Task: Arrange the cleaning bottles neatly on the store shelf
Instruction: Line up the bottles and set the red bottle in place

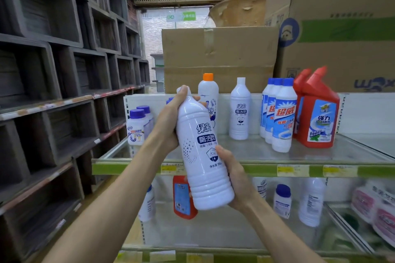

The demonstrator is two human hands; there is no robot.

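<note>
My left hand (171,121) grips the neck of a white bottle (205,156); my right hand (233,179) curls round its base, before the shelf (245,167) holding bottles.

bright, even light | soft focus | edges bowed, blurred

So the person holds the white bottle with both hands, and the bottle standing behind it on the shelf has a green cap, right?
Not quite. The head view shows both hands, left hand and right hand, on the white bottle, but the bottle standing behind it on the shelf has an orange cap, not green.
</note>
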